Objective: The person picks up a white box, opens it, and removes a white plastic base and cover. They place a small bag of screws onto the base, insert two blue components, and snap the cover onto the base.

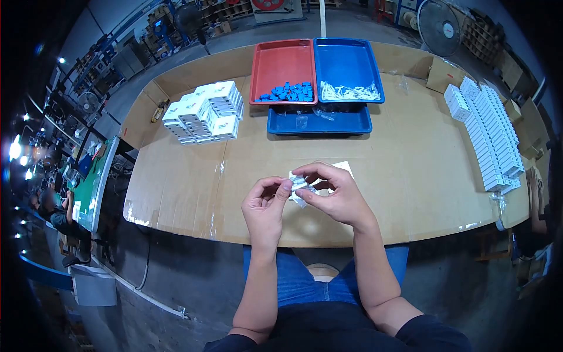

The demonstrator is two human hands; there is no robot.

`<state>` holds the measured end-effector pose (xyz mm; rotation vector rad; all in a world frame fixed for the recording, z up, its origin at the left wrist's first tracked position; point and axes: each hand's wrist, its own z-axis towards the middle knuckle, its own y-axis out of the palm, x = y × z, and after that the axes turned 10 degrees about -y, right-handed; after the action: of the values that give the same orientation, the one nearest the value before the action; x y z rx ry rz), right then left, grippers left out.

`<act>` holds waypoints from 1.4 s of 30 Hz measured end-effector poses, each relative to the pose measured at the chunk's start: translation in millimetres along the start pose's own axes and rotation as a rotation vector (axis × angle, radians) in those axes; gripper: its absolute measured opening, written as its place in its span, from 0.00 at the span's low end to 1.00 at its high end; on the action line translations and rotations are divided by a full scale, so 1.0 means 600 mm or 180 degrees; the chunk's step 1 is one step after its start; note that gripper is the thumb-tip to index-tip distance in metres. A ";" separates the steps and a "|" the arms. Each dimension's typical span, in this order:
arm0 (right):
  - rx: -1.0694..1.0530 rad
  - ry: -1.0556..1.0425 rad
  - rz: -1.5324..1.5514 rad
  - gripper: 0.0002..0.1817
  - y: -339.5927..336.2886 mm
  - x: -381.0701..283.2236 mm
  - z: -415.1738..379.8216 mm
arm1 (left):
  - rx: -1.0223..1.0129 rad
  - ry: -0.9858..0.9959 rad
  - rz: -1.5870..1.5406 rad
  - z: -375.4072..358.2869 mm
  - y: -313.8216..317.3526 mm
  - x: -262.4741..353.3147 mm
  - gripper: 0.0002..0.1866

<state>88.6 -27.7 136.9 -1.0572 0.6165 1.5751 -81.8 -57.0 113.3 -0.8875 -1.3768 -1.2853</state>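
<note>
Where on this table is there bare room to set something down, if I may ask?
Bare cardboard lies between the left hand and the stacked boxes, and between the right hand and the white rows. The far parts of the red tray and upper blue tray look bare too. The hands, small pieces and white sheet crowd the near middle.

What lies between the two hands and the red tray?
The lower blue tray, then a bare stretch of cardboard, as the head view shows.
</note>
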 end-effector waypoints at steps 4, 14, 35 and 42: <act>-0.0012 0.0003 0.0001 0.14 0.001 0.006 0.001 | 0.0007 -0.0074 -0.0217 -0.001 0.005 0.002 0.07; 0.0174 0.0170 0.0080 0.13 -0.001 0.005 0.003 | -0.0263 -0.0333 -0.0305 -0.002 0.008 0.012 0.12; -0.0021 0.0219 0.0439 0.10 -0.011 0.012 -0.001 | -0.0275 -0.0507 -0.0226 -0.003 0.008 0.015 0.13; -0.0001 0.0459 0.0180 0.08 -0.020 0.013 -0.001 | -0.0385 -0.0883 -0.0233 0.001 0.004 -0.001 0.12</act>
<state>100.0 -21.2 131.0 -1.1698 0.7498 1.5565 -79.3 -55.9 113.4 -1.1411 -1.5709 -1.3495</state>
